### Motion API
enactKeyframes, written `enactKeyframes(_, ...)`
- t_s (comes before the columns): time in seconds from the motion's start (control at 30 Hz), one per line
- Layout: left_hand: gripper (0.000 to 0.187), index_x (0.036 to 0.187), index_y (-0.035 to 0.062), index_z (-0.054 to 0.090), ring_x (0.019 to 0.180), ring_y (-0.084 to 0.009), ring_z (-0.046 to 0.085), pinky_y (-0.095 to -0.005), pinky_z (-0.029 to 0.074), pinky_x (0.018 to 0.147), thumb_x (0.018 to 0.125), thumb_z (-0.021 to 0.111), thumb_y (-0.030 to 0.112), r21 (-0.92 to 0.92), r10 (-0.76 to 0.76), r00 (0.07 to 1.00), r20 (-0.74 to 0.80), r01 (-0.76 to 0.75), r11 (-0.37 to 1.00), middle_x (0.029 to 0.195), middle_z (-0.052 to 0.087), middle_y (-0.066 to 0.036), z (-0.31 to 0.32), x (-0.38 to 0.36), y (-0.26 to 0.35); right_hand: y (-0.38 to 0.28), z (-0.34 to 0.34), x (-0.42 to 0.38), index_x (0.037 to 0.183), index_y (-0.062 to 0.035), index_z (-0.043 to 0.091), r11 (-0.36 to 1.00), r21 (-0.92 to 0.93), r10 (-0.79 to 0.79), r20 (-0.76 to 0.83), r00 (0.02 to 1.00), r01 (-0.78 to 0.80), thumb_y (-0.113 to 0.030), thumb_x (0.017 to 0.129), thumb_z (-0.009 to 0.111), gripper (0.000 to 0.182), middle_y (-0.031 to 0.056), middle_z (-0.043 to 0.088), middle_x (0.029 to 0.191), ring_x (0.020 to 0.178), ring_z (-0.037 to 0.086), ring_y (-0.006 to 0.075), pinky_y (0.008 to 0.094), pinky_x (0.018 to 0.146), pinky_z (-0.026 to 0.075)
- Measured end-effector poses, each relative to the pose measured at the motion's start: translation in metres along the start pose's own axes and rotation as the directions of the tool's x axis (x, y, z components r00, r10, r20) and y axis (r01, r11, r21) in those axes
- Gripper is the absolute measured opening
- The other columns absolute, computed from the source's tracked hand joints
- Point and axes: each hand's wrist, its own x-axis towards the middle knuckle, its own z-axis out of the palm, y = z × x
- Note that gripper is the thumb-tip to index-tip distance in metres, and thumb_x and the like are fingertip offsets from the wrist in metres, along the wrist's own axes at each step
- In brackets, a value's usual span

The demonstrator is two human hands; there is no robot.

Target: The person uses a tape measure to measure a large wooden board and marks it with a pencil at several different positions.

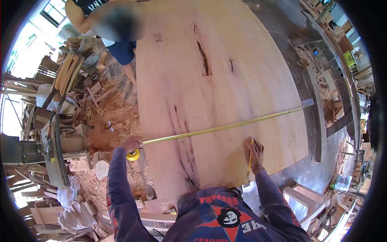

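Note:
A yellow tape measure is stretched across a wide wooden slab, its far end at a small metal piece on the slab's right edge. At the left edge, my left hand is closed on the tape, with the round yellow case just beneath it. My right hand rests on the slab below the tape, fingers closed round a yellow pencil. Dark cracks run along the wood.
Another person is at the slab's upper left. Stacked wood offcuts and a machine table stand at the left, over shavings. A wooden frame is at the lower right; a long beam lies beyond the right edge.

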Motion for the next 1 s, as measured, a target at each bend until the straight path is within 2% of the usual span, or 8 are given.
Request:
enactKeyframes(0.13, 0.016, 0.081, -0.0002, 0.060, 0.067, -0.0230, 0.058, -0.0375, 0.045, 0.063, 0.078, 0.063, 0.016, -0.172, 0.005, 1.000, -0.012, -0.007, 0.985, 0.071, 0.058, -0.017, 0.000, -0.003, 0.005, 0.002, 0.003, -0.001, 0.109, -0.0102, 0.062, 1.000, 0.015, -0.002, 0.030, 1.000, 0.002, -0.009, 0.081, 0.061, 0.028, 0.0148, 0.061, 0.123, 0.118, 0.053, 0.0321, 0.0450, 0.096, 0.039)
enactKeyframes(0.23, 0.015, 0.078, -0.0020, 0.062, 0.063, -0.0194, 0.060, -0.0380, 0.046, 0.061, 0.080, 0.064, 0.013, 0.267, 0.400, 0.914, -0.059, -0.372, 0.889, 0.066, 0.057, -0.015, 0.009, 0.013, -0.035, 0.015, 0.015, -0.013, 0.112, -0.0108, 0.062, 1.000, -0.004, 0.019, 0.065, 0.998, -0.019, -0.009, 0.080, 0.061, 0.031, 0.0158, 0.059, 0.125, 0.120, 0.052, 0.0317, 0.0461, 0.097, 0.039)
enactKeyframes(0.3, 0.014, 0.077, -0.0003, 0.062, 0.063, -0.0207, 0.059, -0.0386, 0.046, 0.062, 0.079, 0.064, 0.014, 0.091, 0.049, 0.998, -0.037, -0.046, 0.995, 0.065, 0.056, -0.016, 0.013, 0.019, -0.045, 0.021, 0.015, -0.018, 0.114, -0.0108, 0.060, 1.000, -0.011, 0.019, 0.067, 0.998, -0.019, -0.009, 0.079, 0.061, 0.035, 0.0162, 0.058, 0.127, 0.122, 0.051, 0.0317, 0.0470, 0.098, 0.038)
enactKeyframes(0.37, 0.014, 0.078, 0.0010, 0.064, 0.064, -0.0221, 0.059, -0.0375, 0.046, 0.062, 0.079, 0.064, 0.015, -0.026, -0.018, 0.998, -0.067, 0.016, 1.000, 0.067, 0.058, -0.016, 0.018, 0.020, -0.052, 0.015, 0.007, -0.011, 0.113, -0.0097, 0.060, 1.000, 0.010, 0.004, 0.048, 0.999, -0.004, -0.007, 0.077, 0.062, 0.036, 0.0168, 0.058, 0.127, 0.122, 0.051, 0.0326, 0.0470, 0.099, 0.038)
enactKeyframes(0.47, 0.015, 0.089, -0.0005, 0.068, 0.066, -0.0112, 0.056, -0.0319, 0.046, 0.062, 0.083, 0.062, 0.012, 0.003, 0.003, 1.000, -0.027, -0.003, 1.000, 0.066, 0.062, -0.005, 0.007, 0.009, -0.023, 0.002, -0.006, 0.000, 0.109, -0.0072, 0.061, 0.999, 0.053, -0.009, 0.028, 1.000, 0.008, -0.004, 0.074, 0.061, 0.035, 0.0182, 0.059, 0.125, 0.119, 0.052, 0.0337, 0.0459, 0.098, 0.039)
enactKeyframes(0.87, 0.012, 0.083, 0.0027, 0.064, 0.067, -0.0186, 0.057, -0.0347, 0.047, 0.064, 0.080, 0.063, 0.014, 0.083, -0.069, 0.998, 0.013, 0.068, 0.994, 0.068, 0.058, -0.011, -0.004, -0.001, 0.004, 0.016, 0.005, -0.014, 0.122, -0.0112, 0.057, 1.000, 0.007, 0.022, 0.134, 0.991, -0.023, -0.014, 0.076, 0.064, 0.047, 0.0176, 0.054, 0.132, 0.129, 0.043, 0.0334, 0.0482, 0.101, 0.035)
enactKeyframes(0.97, 0.014, 0.080, 0.0063, 0.067, 0.079, -0.0255, 0.061, -0.0384, 0.050, 0.069, 0.078, 0.063, 0.020, 0.302, 0.328, 0.945, -0.011, -0.310, 0.902, 0.079, 0.060, -0.011, 0.007, 0.011, -0.030, 0.047, 0.056, -0.048, 0.119, -0.0137, 0.062, 0.970, 0.151, 0.196, -0.012, 0.981, -0.192, -0.011, 0.085, 0.061, 0.035, 0.0137, 0.056, 0.129, 0.117, 0.049, 0.0314, 0.0393, 0.101, 0.037)
enactKeyframes(1.0, 0.018, 0.080, 0.0048, 0.067, 0.078, -0.0261, 0.062, -0.0393, 0.050, 0.069, 0.076, 0.063, 0.022, 0.074, 0.193, 0.981, -0.005, -0.193, 0.978, 0.079, 0.063, -0.012, 0.010, 0.012, -0.036, 0.037, 0.044, -0.037, 0.117, -0.0125, 0.063, 0.987, 0.098, 0.131, -0.002, 0.991, -0.130, -0.010, 0.085, 0.060, 0.033, 0.0136, 0.059, 0.125, 0.118, 0.049, 0.0320, 0.0402, 0.100, 0.037)
